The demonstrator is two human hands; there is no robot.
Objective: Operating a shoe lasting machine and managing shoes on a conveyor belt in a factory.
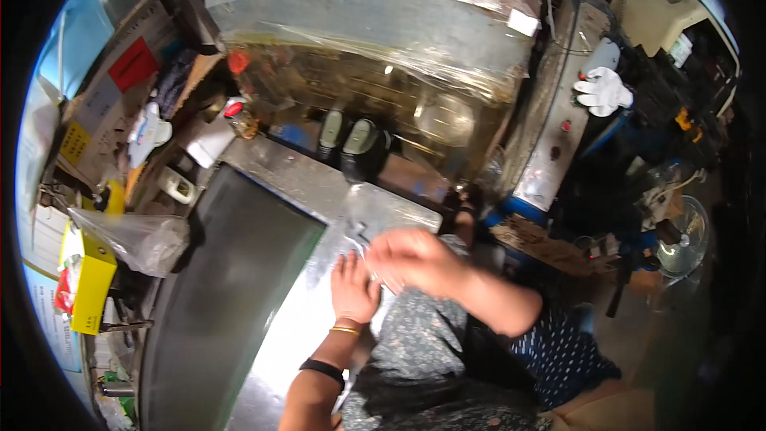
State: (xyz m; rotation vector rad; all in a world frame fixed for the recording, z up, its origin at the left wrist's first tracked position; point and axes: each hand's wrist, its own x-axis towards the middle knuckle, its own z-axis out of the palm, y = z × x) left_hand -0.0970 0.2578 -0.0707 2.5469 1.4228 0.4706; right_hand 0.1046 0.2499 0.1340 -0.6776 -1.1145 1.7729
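Observation:
My left hand (pixel 355 287) lies flat on a shiny metal surface (pixel 291 335), its fingers stretched out and a little apart, with nothing visible in it. A bracelet and a dark band circle that wrist. My right hand (pixel 415 262) is raised beside it, partly over its fingers and smeared by motion. Whether the right fingers hold anything is hidden. Just beyond both hands, a small dark and silvery piece (pixel 358 234) rests on the metal; its kind is too small to make out. A dark conveyor belt (pixel 231 271) runs along the left of the metal surface.
A pair of dark shoes (pixel 359 140) stands beyond the metal top. At left are a plastic bag (pixel 155 243), a yellow box (pixel 94 283) and a cluttered shelf. At right, a white glove (pixel 604 92) lies by a narrow ledge (pixel 550 144), with a fan (pixel 686 235) lower down.

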